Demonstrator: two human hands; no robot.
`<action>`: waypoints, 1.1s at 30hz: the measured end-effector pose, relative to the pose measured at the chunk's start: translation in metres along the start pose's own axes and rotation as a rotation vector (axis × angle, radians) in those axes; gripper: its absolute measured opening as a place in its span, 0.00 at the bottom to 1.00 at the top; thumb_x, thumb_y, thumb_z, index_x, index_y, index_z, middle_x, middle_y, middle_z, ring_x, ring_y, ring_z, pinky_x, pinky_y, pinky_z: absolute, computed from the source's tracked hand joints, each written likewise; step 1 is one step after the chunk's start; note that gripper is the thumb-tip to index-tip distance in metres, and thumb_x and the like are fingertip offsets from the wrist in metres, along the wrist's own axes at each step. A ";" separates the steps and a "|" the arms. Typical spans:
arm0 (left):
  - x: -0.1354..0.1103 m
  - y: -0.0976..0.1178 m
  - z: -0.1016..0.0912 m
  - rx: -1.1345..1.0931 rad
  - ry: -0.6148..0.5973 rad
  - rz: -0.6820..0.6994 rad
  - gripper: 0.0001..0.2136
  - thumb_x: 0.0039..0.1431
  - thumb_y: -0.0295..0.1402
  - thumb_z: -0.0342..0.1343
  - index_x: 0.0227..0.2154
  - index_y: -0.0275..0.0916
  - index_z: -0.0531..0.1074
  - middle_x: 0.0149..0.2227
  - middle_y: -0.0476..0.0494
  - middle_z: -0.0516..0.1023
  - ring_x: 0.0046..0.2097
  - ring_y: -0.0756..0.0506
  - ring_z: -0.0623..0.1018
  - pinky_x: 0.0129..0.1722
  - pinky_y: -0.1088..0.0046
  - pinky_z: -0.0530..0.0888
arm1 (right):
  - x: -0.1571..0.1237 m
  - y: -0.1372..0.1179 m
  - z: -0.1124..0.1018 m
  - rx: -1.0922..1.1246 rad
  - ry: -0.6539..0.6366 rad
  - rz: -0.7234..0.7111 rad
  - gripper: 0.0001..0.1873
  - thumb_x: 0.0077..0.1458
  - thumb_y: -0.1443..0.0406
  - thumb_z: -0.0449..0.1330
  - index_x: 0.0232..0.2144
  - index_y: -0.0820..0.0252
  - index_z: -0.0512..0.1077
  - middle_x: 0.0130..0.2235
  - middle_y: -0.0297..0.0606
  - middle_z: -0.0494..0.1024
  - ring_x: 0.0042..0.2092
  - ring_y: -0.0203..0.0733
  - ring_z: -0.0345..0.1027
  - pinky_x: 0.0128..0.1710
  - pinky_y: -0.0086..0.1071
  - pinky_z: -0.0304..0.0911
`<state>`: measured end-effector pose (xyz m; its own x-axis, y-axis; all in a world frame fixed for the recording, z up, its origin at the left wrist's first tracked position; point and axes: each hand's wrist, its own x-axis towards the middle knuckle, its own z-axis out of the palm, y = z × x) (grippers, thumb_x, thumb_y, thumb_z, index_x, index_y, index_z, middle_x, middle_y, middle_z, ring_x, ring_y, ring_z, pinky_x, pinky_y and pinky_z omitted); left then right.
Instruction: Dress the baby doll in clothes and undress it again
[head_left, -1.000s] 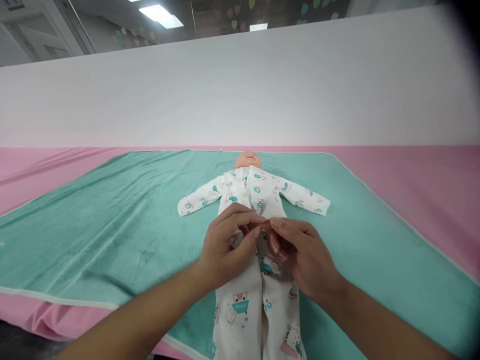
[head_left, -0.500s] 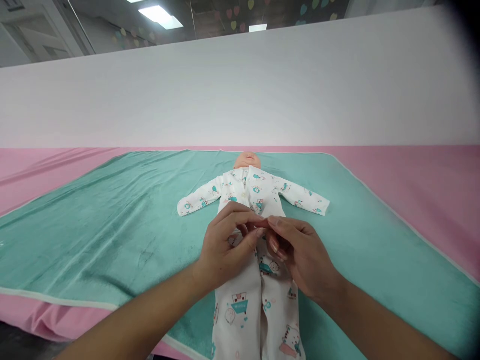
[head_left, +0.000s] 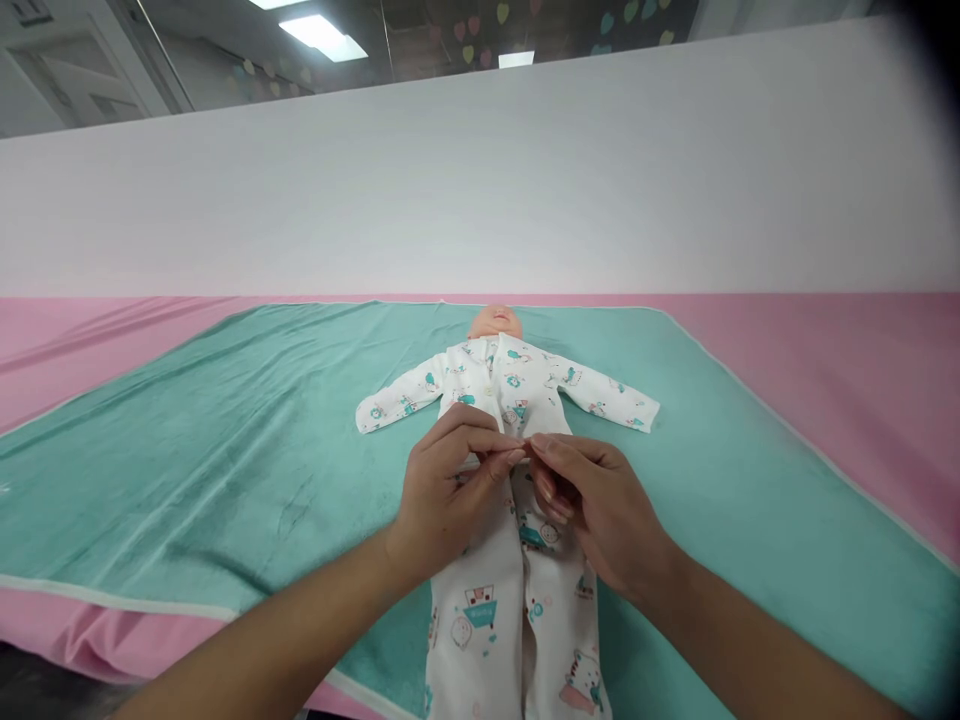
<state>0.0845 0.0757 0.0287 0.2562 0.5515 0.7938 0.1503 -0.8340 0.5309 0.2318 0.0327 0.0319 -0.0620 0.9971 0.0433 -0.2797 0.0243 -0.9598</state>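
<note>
A baby doll (head_left: pixel 495 322) lies on its back, dressed in a white printed romper (head_left: pixel 480 580) with its sleeves spread to both sides. Over the romper's middle, my left hand (head_left: pixel 444 490) pinches the front edge between thumb and forefinger. My right hand (head_left: pixel 604 500) is closed too, its thumb and forefinger pinching the same edge right beside the left fingertips. The bit of cloth or fastener between the fingers is mostly hidden. Higher on the chest, a small button (head_left: pixel 488 391) shows on the front opening. Below my hands the opening runs down between the legs.
A green blanket (head_left: pixel 247 430) is spread under the doll, wrinkled at the left. Pink cloth (head_left: pixel 847 380) shows around it. Behind stands a white wall panel (head_left: pixel 480 190), with glass above it reflecting ceiling lights.
My left thumb has come up against the forefinger, closing the pinch. Both hands' fingertips have shifted slightly left. The doll and romper lie as before.
</note>
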 end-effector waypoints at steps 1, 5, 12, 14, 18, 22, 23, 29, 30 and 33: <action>0.000 0.000 0.000 -0.019 0.002 -0.021 0.03 0.54 0.26 0.59 0.32 0.39 0.75 0.30 0.48 0.71 0.33 0.52 0.72 0.28 0.77 0.70 | 0.001 0.000 0.000 -0.002 0.001 0.005 0.24 0.57 0.56 0.56 0.15 0.63 0.61 0.17 0.30 0.58 0.21 0.28 0.49 0.21 0.26 0.47; 0.001 0.001 0.000 -0.134 -0.002 -0.193 0.02 0.52 0.29 0.61 0.28 0.39 0.73 0.30 0.49 0.70 0.31 0.52 0.70 0.28 0.77 0.69 | 0.002 0.000 0.000 0.013 0.001 0.018 0.24 0.56 0.55 0.57 0.15 0.63 0.61 0.17 0.30 0.58 0.21 0.28 0.49 0.21 0.26 0.47; 0.009 0.002 -0.003 -0.428 -0.131 -0.470 0.09 0.59 0.33 0.54 0.24 0.37 0.71 0.28 0.49 0.68 0.27 0.54 0.68 0.27 0.77 0.68 | 0.004 0.002 -0.002 0.021 0.010 0.028 0.19 0.55 0.55 0.57 0.19 0.62 0.66 0.18 0.30 0.60 0.20 0.28 0.49 0.19 0.25 0.48; 0.010 0.001 -0.003 -0.502 -0.175 -0.511 0.11 0.61 0.35 0.51 0.25 0.37 0.71 0.28 0.49 0.68 0.25 0.54 0.67 0.26 0.76 0.67 | 0.005 0.003 -0.002 0.011 -0.005 0.023 0.20 0.56 0.55 0.57 0.19 0.62 0.65 0.18 0.30 0.60 0.20 0.28 0.50 0.19 0.25 0.49; 0.010 0.000 -0.003 -0.608 -0.221 -0.582 0.13 0.61 0.38 0.51 0.24 0.37 0.69 0.25 0.51 0.66 0.24 0.55 0.65 0.24 0.77 0.64 | 0.004 0.007 -0.003 -0.065 -0.012 0.002 0.20 0.55 0.53 0.57 0.20 0.62 0.65 0.18 0.30 0.61 0.19 0.28 0.51 0.19 0.25 0.49; 0.010 0.000 -0.003 -0.630 -0.209 -0.594 0.12 0.60 0.36 0.53 0.23 0.36 0.69 0.23 0.52 0.65 0.24 0.55 0.64 0.25 0.77 0.63 | 0.003 0.009 -0.004 -0.126 0.010 -0.020 0.18 0.54 0.53 0.59 0.21 0.61 0.66 0.17 0.28 0.62 0.18 0.27 0.52 0.18 0.24 0.50; 0.010 0.001 -0.003 -0.626 -0.205 -0.595 0.12 0.59 0.36 0.54 0.23 0.36 0.69 0.22 0.52 0.65 0.24 0.55 0.65 0.25 0.78 0.63 | 0.003 0.009 -0.004 -0.133 0.017 -0.025 0.18 0.53 0.53 0.59 0.22 0.61 0.67 0.17 0.28 0.62 0.18 0.27 0.53 0.18 0.24 0.51; 0.010 0.001 -0.002 -0.651 -0.193 -0.617 0.08 0.52 0.34 0.61 0.24 0.36 0.70 0.23 0.52 0.66 0.24 0.55 0.65 0.23 0.78 0.64 | 0.003 0.009 -0.004 -0.192 0.035 -0.084 0.13 0.53 0.56 0.61 0.27 0.60 0.71 0.17 0.28 0.63 0.18 0.27 0.54 0.17 0.23 0.52; 0.010 0.001 -0.001 -0.662 -0.192 -0.616 0.08 0.51 0.33 0.62 0.24 0.36 0.70 0.23 0.52 0.67 0.24 0.55 0.66 0.23 0.78 0.65 | 0.003 0.009 -0.004 -0.201 0.032 -0.092 0.12 0.53 0.56 0.60 0.27 0.60 0.71 0.17 0.28 0.62 0.18 0.27 0.55 0.18 0.22 0.53; 0.009 0.001 -0.001 -0.660 -0.192 -0.580 0.06 0.49 0.31 0.63 0.24 0.37 0.71 0.25 0.50 0.69 0.26 0.53 0.70 0.25 0.77 0.69 | 0.003 0.010 -0.004 -0.224 0.046 -0.113 0.13 0.54 0.56 0.59 0.28 0.60 0.71 0.17 0.28 0.62 0.18 0.28 0.55 0.18 0.23 0.53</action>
<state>0.0862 0.0793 0.0366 0.4748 0.8214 0.3159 -0.2579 -0.2133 0.9423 0.2327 0.0360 0.0215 0.0029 0.9893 0.1455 -0.0628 0.1454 -0.9874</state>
